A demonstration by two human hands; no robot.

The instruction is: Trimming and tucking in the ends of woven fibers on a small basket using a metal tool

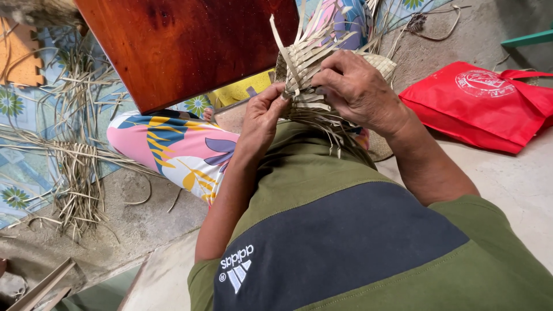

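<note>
Hands, left (262,118) and right (357,89), pinch woven straw piece (308,72); fingertips hidden.

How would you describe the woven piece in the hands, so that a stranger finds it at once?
Start at the dark red wooden board at the top. Just right of its lower edge, the left hand and right hand grip a half-woven palm-leaf piece. Unlike the loose dry strips on the floor, its strips are plaited, with free ends sticking out.

Counts: 2 hands, left hand (262,118) and right hand (357,89). 1 part-woven straw piece (308,72). 1 red bag (481,103). 1 wooden board (184,46). 1 orange foam tile (20,55). Loose straw bundles (78,178): probably 2, tangled, hard to separate.
</note>
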